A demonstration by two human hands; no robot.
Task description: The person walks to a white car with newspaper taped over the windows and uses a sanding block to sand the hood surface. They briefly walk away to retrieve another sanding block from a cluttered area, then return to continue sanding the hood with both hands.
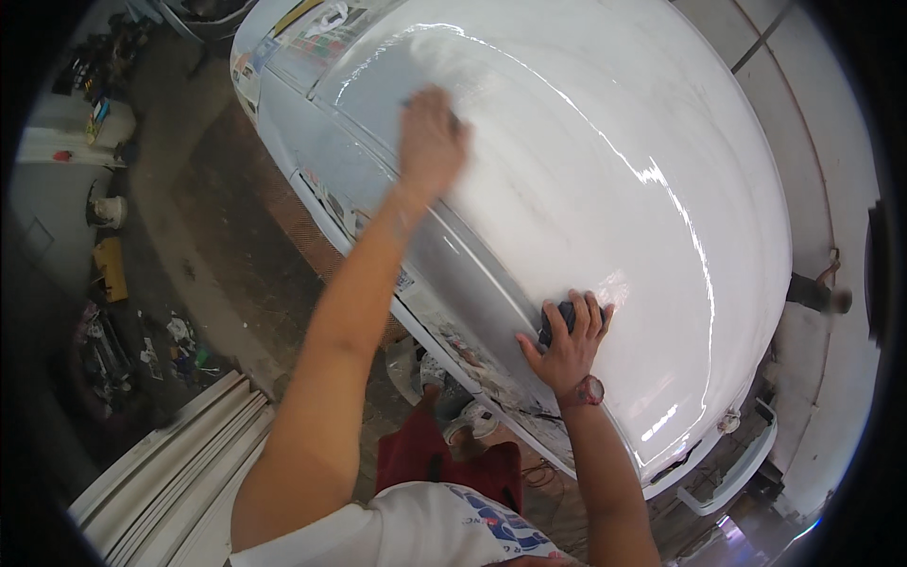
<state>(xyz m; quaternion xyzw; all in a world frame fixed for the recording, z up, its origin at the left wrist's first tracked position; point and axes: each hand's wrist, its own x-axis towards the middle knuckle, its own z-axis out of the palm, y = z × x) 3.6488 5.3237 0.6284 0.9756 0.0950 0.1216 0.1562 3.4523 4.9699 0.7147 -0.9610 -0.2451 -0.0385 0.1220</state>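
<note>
A broad, glossy white car body panel (pixel 567 180) fills the middle and upper right, with bright light reflections curving across it. My left hand (pixel 434 142) reaches far over its left part. Motion smears those fingers, which are curled over a dark piece (pixel 455 123) that peeks out at the sides; its kind is unclear. Nearer to me, my right hand (pixel 570 345) rests on the panel close to its near edge. Its fingers are bent over a dark, pad-like block (pixel 569 317) pressed against the white surface. A red wristwatch (pixel 590 389) is on the right wrist.
Printed masking paper (pixel 326 33) covers parts of the vehicle's left side. Long white panels or strips (pixel 179 472) are stacked at lower left. Tools and clutter (pixel 104 350) lie on the floor at left. A white curved bumper-like part (pixel 737 482) stands at lower right, near the wall.
</note>
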